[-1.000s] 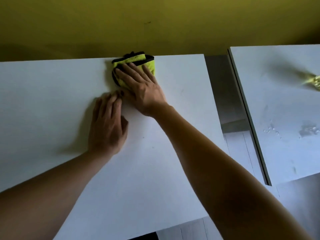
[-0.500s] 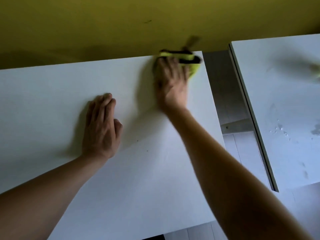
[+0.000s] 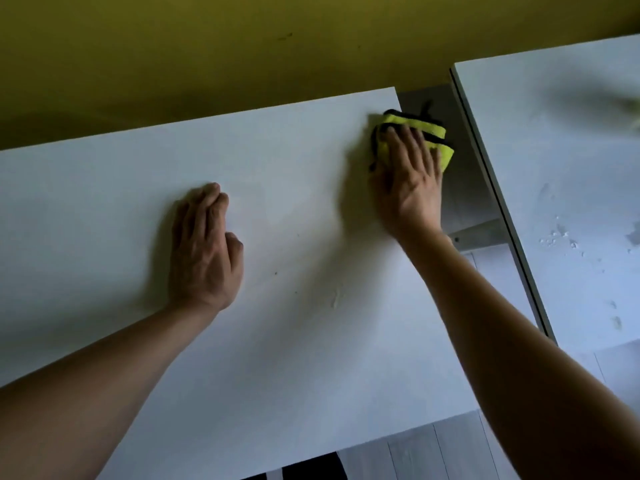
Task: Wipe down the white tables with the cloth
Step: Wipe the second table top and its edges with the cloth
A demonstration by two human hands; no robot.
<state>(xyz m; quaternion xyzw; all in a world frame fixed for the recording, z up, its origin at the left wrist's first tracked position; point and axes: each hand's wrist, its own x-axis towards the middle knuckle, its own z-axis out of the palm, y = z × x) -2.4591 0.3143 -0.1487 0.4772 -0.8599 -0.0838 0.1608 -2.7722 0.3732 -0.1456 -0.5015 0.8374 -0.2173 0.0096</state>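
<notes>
White table against a yellow wall.
Upper right, the right hand presses the cloth with straight fingers; the left hand rests flat.

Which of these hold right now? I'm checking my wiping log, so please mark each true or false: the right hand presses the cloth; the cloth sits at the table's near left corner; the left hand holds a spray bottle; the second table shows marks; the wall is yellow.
1. The right hand presses the cloth. True.
2. The cloth sits at the near left corner of the table. False: it lies at the far right corner, partly over the edge.
3. The left hand holds a spray bottle. False: it rests flat on the table, holding nothing.
4. The second table shows marks. True.
5. The wall is yellow. True.
</notes>
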